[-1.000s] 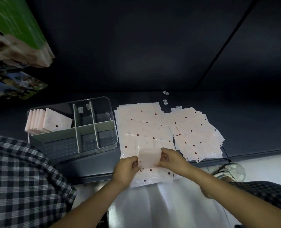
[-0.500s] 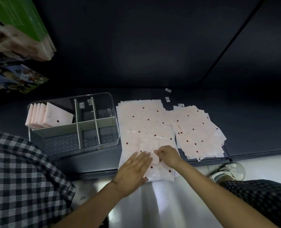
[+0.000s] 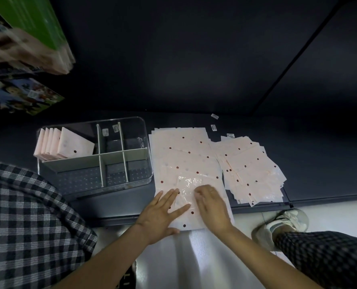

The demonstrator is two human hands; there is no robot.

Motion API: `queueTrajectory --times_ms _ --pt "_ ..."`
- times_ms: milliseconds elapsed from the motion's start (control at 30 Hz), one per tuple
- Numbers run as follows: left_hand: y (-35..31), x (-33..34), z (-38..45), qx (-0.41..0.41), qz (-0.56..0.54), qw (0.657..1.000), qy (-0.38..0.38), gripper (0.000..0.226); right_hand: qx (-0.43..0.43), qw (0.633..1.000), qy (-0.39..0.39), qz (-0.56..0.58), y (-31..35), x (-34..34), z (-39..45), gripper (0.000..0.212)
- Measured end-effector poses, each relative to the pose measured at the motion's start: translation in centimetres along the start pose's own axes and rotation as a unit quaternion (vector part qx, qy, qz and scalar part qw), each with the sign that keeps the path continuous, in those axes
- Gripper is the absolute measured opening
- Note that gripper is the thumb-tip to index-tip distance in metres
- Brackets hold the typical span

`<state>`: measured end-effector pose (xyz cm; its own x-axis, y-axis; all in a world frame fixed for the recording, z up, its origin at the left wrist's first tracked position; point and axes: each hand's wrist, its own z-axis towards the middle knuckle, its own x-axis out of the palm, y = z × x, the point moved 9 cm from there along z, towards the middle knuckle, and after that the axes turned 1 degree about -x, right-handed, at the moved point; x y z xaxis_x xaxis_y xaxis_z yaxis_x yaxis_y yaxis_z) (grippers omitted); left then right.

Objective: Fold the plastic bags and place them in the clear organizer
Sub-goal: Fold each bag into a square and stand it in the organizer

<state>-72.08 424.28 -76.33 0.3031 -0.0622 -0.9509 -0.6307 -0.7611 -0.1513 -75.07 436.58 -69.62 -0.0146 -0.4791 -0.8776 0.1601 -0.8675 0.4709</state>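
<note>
I see a dark shelf [image 3: 298,163] under dim light, with a pale floor [image 3: 194,257] below its edge. The left hand [image 3: 163,211] lies flat with spread fingers and the right hand [image 3: 212,205] presses, fingers slightly bent, on a plastic bag [image 3: 186,184] atop the near stack; neither grips it. The clear organizer [image 3: 131,182] stands just left, with folded bags [image 3: 69,147] in its far-left compartment.

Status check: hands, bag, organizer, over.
Left hand flat, right hand pressing the bag on the stack. Organizer holds folded bags far-left. Nothing blocking.

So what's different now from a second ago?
The left hand let go of the small folded bag and now presses flat on it; the right hand moved onto it too. The organizer and both stacks stayed put.
</note>
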Motion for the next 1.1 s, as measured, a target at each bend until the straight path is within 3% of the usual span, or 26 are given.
queueTrajectory --times_ms 67,133,233,300,400,467,533,567,767,967,1100 --pt "0.0 0.0 0.1 0.002 -0.003 1.0 0.002 0.071 -0.167 0.98 0.029 -0.105 2.7 1.6 -1.9 0.029" --pt "0.1 -0.3 0.2 0.006 -0.014 1.0 -0.007 0.068 -0.233 0.95 0.068 -0.196 2.7 3.1 -3.6 0.048" --pt "0.7 -1.0 0.0 0.011 -0.034 0.999 -0.025 0.062 -0.217 0.925 0.119 -0.288 0.3 3.7 -4.7 0.066" --pt "1.2 -1.2 -0.3 0.013 -0.046 0.998 -0.031 0.058 -0.218 0.914 0.131 -0.317 -0.4 3.5 -5.2 0.065" --pt "1.7 -1.5 -0.9 0.014 -0.062 0.997 -0.035 0.056 -0.202 0.928 0.124 -0.286 0.1 2.6 -4.6 0.062" --pt "2.0 -1.7 -1.2 0.013 -0.076 0.996 -0.039 0.056 -0.198 0.947 0.083 -0.239 1.0 1.6 -3.7 0.049" --pt "2.1 -1.7 -1.4 0.01 -0.079 0.996 -0.039 0.056 -0.203 0.96 0.03 -0.192 1.6 0.9 -2.9 0.02" --pt "2.3 -1.6 -1.5 0.008 -0.08 0.996 -0.036 0.055 -0.195 0.966 0.013 -0.171 1.6 0.7 -2.6 0.019" --pt "2.7 -1.4 -1.8 -0.009 -0.117 0.993 -0.014 0.055 -0.165 0.974 0.021 -0.152 1.3 1.3 -2.1 0.036" --pt "2.5 -1.2 -2.0 -0.029 -0.138 0.99 0.012 0.058 -0.2 0.95 0.05 -0.233 2.1 2.3 -2.0 0.06" --pt "2.4 -1.8 -2.0 -0.054 -0.171 0.984 0.015 0.056 -0.189 0.949 0.084 -0.239 2.5 2.0 -1.5 0.057"
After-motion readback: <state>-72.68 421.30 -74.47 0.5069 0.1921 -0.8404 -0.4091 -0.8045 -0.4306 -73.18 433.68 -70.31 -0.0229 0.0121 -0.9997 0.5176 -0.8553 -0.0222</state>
